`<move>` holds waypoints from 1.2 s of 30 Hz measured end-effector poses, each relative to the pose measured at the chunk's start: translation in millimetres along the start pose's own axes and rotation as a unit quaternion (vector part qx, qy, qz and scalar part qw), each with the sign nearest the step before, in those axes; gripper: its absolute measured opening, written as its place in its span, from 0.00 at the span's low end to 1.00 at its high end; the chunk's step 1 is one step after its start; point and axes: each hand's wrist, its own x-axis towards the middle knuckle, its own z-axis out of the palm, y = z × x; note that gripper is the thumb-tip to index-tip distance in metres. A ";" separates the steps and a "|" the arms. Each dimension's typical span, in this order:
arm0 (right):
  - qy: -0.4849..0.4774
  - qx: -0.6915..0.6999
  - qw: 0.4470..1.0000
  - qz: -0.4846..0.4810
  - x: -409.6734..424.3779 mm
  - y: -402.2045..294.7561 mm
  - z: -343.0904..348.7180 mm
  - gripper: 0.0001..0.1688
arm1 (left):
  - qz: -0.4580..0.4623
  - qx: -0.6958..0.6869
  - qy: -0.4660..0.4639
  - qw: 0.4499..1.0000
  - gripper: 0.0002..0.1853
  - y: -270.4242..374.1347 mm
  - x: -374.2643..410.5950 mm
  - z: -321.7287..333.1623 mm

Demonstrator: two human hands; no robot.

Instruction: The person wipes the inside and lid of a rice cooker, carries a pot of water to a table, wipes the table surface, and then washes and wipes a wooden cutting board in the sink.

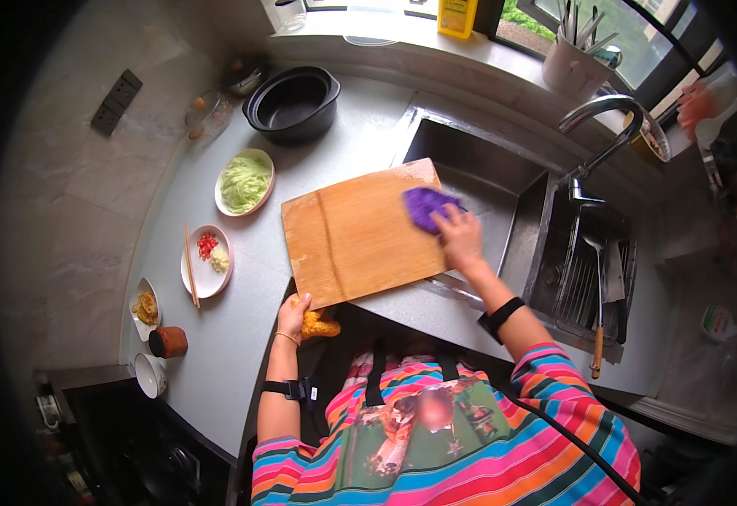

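Note:
A wooden cutting board (pixel 368 234) lies slanted before me, its right part reaching over the sink's edge. My right hand (pixel 460 237) presses a purple cloth (pixel 428 209) on the board's right end. At the near left corner, my left hand (pixel 296 316) grips the board together with an orange cloth (pixel 319 324), which hangs below the edge. A dark line crosses the board's left part.
Left on the counter (pixel 217 354) are a bowl of shredded greens (pixel 245 183), a plate (pixel 201 278) with chopped red and pale pieces and chopsticks, a jar (pixel 169 342) and a black pot (pixel 296 104). Right are the sink (pixel 470 145), faucet (pixel 634 126), spatula (pixel 599 303) and cleaver (pixel 614 272).

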 end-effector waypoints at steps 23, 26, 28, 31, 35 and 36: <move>0.005 -0.077 0.978 0.194 91.0 4.6 52.7 0.17 | -0.013 -0.066 -0.202 0.977 0.19 94.6 9.2 22.2; -0.161 -0.114 0.848 0.491 18.1 104.2 32.3 0.15 | 0.005 -0.054 -0.222 0.974 0.20 101.4 27.0 23.0; -0.031 -0.019 0.812 0.583 -8.9 110.9 1.4 0.17 | 0.014 -0.051 -0.221 0.974 0.18 115.5 32.6 25.8; 0.134 0.043 0.844 0.518 -55.1 131.6 -42.0 0.21 | 0.026 -0.027 -0.238 0.970 0.17 137.0 34.1 45.5; 0.162 0.026 0.863 0.478 -58.4 133.1 -108.4 0.19 | 0.059 0.021 -0.238 0.969 0.14 146.0 41.2 77.1; 0.166 0.015 0.868 0.468 -55.2 132.9 -123.5 0.18 | 0.075 0.030 -0.239 0.968 0.13 148.0 41.8 90.4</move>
